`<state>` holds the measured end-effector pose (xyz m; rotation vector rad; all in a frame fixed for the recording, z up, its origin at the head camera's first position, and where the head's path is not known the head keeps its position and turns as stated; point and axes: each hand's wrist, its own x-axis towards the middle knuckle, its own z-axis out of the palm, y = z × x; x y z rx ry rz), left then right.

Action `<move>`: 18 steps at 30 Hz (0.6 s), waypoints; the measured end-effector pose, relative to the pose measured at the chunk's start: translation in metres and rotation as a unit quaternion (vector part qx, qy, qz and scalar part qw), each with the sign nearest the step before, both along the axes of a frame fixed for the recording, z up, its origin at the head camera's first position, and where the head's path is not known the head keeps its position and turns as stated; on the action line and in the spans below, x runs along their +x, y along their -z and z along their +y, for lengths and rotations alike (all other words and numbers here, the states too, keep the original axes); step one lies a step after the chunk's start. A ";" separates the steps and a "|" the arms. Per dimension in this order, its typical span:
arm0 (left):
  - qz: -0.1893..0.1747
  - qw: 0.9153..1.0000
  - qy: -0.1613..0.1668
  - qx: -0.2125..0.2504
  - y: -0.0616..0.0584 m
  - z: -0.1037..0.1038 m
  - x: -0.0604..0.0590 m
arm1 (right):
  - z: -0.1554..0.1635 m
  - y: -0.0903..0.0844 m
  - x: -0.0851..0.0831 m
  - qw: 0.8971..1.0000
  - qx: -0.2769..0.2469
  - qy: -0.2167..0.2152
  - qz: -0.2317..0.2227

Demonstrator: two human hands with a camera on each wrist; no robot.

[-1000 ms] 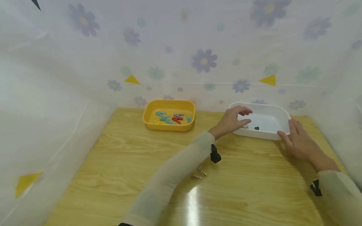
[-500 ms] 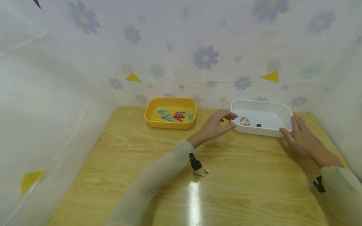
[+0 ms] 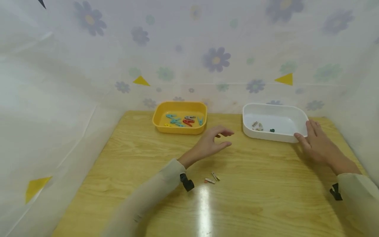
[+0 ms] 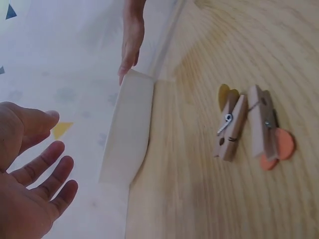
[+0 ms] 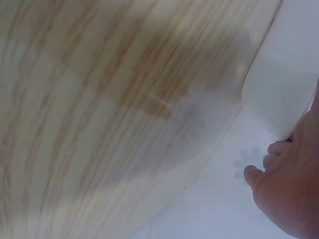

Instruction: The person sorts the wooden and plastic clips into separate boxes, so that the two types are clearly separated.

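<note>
- The left hand [image 3: 211,142] hangs above the wooden table [image 3: 148,158], between the yellow tray [image 3: 179,130] and the white tray [image 3: 266,137]; its fingers are loosely spread, thumb and forefinger a little apart, and it has hold of nothing; the left wrist view shows the same relaxed fingers [image 4: 45,172] with bare palm
- The right hand [image 3: 318,144] lies against the near right corner of the white tray, fingers straight along the tray's outer wall, thumb on the table side; it presses the wall rather than curling round it; in the right wrist view its fingertips [image 5: 256,174] sit just under the tray's rounded corner [image 5: 279,94]
- Two wooden clothespins [image 3: 212,178] lie on the table close to the body, near the left wrist and well apart from both trays; the left wrist view shows them side by side and almost touching, one with a yellow disc [image 4: 230,127], the other with an orange disc [image 4: 266,129]
- The white tray holds a couple of pale clothespins [image 3: 257,125] and one small dark piece [image 3: 272,130]; what the dark piece is cannot be told
- The yellow tray holds a loose heap of coloured clips [image 3: 183,120], blue and red among them
- A flowered white curtain [image 3: 216,59] stands behind and beside the table
</note>
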<state>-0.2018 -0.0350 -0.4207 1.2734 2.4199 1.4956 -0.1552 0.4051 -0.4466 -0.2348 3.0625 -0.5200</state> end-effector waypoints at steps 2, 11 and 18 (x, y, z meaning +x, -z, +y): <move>-0.006 1.000 0.002 -0.006 0.002 -0.008 0.004 | 0.001 0.000 -0.001 1.000 -0.001 0.004 0.000; -0.013 1.000 0.000 -0.016 0.012 -0.036 0.020 | 0.002 -0.002 -0.002 1.000 -0.003 0.007 0.005; -0.050 0.999 0.015 -0.010 0.026 -0.052 0.033 | 0.001 0.000 -0.001 1.000 -0.011 0.001 0.006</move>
